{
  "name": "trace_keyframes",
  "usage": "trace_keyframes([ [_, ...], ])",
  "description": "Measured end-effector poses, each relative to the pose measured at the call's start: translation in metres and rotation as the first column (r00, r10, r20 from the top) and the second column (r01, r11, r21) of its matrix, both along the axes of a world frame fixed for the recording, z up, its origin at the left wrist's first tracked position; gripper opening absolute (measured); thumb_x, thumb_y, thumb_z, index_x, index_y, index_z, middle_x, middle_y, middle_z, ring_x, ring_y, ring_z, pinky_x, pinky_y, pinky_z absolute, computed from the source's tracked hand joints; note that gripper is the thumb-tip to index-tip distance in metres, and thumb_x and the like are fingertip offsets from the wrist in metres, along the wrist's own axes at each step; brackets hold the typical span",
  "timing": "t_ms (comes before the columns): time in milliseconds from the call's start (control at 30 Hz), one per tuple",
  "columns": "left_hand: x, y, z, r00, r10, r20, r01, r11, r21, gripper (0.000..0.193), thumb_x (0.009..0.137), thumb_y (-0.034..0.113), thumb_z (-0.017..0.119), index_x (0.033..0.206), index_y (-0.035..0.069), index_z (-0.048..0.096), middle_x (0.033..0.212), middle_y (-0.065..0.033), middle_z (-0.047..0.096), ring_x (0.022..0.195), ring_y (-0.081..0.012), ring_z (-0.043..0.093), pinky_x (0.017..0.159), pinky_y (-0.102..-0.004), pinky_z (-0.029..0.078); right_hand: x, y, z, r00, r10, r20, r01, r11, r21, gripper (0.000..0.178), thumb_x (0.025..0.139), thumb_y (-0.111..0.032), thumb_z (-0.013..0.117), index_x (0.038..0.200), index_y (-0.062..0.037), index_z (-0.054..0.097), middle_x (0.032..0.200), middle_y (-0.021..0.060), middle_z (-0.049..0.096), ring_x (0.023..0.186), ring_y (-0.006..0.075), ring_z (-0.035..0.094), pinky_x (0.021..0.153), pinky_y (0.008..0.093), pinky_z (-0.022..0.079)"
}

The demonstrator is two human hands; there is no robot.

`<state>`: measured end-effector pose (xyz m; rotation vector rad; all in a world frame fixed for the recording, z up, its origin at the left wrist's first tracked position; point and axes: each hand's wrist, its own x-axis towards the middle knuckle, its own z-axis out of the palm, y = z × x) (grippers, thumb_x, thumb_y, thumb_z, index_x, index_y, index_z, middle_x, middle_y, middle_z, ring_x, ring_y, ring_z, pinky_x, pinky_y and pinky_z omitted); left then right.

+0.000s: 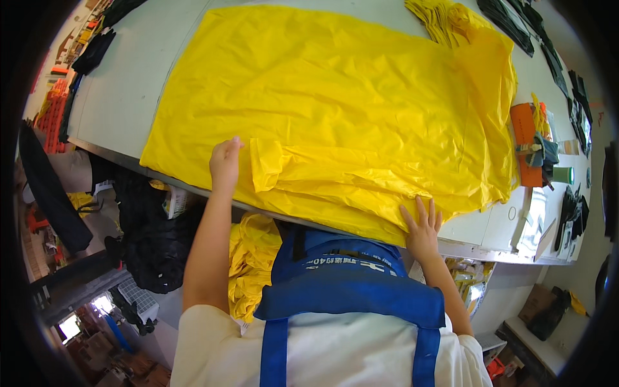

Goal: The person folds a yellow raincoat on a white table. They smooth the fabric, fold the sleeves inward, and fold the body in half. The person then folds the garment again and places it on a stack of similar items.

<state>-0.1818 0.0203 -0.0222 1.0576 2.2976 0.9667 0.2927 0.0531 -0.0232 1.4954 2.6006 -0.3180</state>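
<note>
A large sheet-like yellow garment (309, 90), thin and slightly shiny, lies spread over the table. Along its near side a sleeve-like strip (348, 171) is laid flat across the body, its open end toward my left hand. My left hand (225, 164) is over the garment's near left part, just left of that end. Its fingers are curled closed, and what they hold, if anything, is hidden. Near the front edge my right hand (422, 230) rests on the yellow fabric, fingers spread and palm down.
The pale table (132, 84) ends in front of my blue apron (351, 293). More yellow fabric (253, 258) is heaped below the edge. At the right stand an orange box (527, 143) with tools and a green roll (563, 175). Black folded pieces (506, 22) lie far right.
</note>
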Motion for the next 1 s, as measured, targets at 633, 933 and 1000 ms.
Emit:
trace_keyframes([
  [633, 0.035, -0.026, 0.015, 0.893, 0.124, 0.434, -0.076, 0.989, -0.127, 0.025, 0.094, 0.026, 0.052, 0.090, 0.001, 0.057, 0.076, 0.0003, 0.051, 0.069, -0.0094, 0.046, 0.063, -0.0231, 0.037, 0.193, 0.151, -0.012, 0.891, -0.433, -0.136, 0.450, 0.810, 0.375, 0.035, 0.080, -0.004, 0.049, 0.114, -0.0083, 0.058, 0.115, 0.0127, 0.058, 0.118, 0.0331, 0.045, 0.101, 0.0437, 0.033],
  [933, 0.026, -0.013, 0.034, 0.999, 0.030, 0.042, -0.021, 0.976, -0.216, 0.023, 0.090, 0.010, 0.053, 0.113, 0.006, 0.050, 0.076, -0.0067, 0.055, 0.071, -0.0105, 0.049, 0.064, -0.0273, 0.040, 0.176, 0.200, -0.020, 0.801, -0.534, 0.273, 0.518, 0.845, 0.135, 0.027, 0.084, -0.020, 0.044, 0.106, -0.0107, 0.057, 0.098, 0.0142, 0.064, 0.100, 0.0316, 0.057, 0.099, 0.0437, 0.032],
  [1000, 0.020, -0.013, 0.011, 0.986, -0.048, 0.158, 0.090, 0.958, -0.271, 0.038, 0.088, 0.006, 0.054, 0.126, 0.008, 0.048, 0.084, -0.0087, 0.059, 0.076, -0.0120, 0.052, 0.068, -0.0274, 0.041, 0.156, 0.205, -0.027, 0.746, -0.578, 0.329, 0.523, 0.816, 0.247, 0.031, 0.084, -0.019, 0.045, 0.113, -0.0121, 0.053, 0.108, 0.0144, 0.061, 0.106, 0.0314, 0.053, 0.096, 0.0452, 0.034],
])
